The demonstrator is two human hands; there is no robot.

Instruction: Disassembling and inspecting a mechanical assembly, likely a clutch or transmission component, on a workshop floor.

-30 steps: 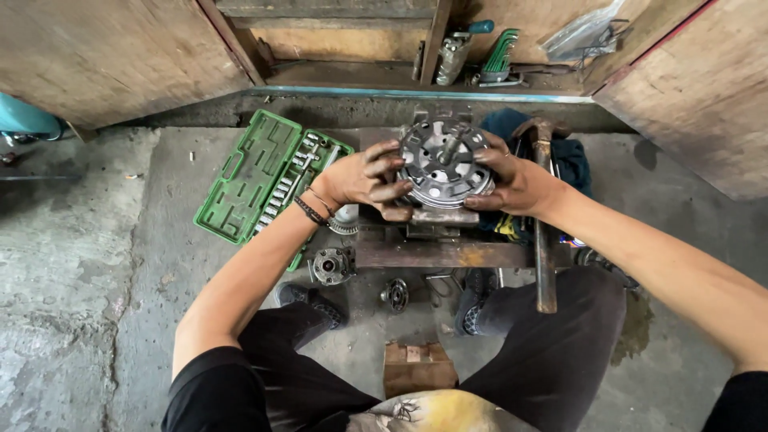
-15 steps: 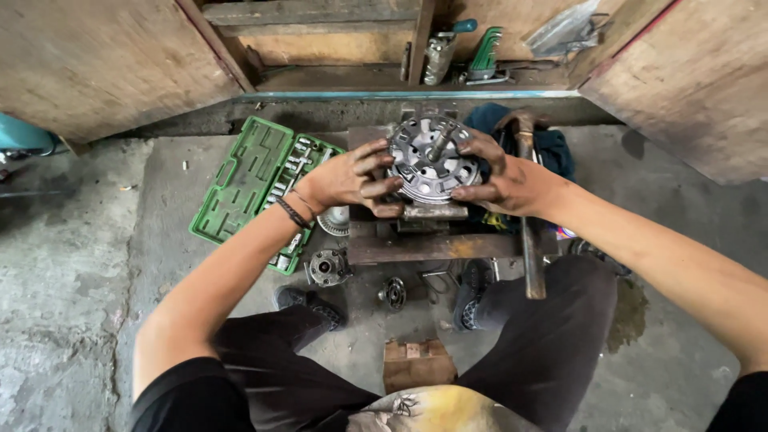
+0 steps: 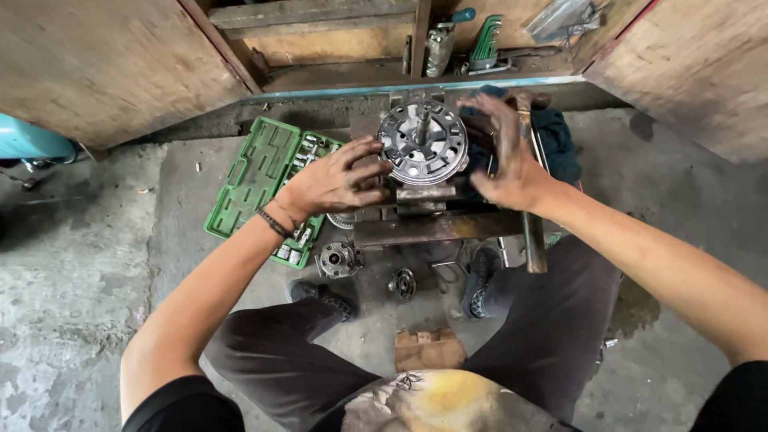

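Round metal hub (image 3: 422, 142) sits between left hand (image 3: 336, 182) and right hand (image 3: 504, 152).

Right hand (image 3: 506, 152) blurred — it hides the hammer (image 3: 528, 210) head

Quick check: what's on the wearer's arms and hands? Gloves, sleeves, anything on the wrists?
No gloves: both hands are bare and smeared with dark grease, most plainly on the right hand. The left hand has a dark braided band around the wrist. Forearms are uncovered; short black sleeves show only at the shoulders. No watch or rings visible.
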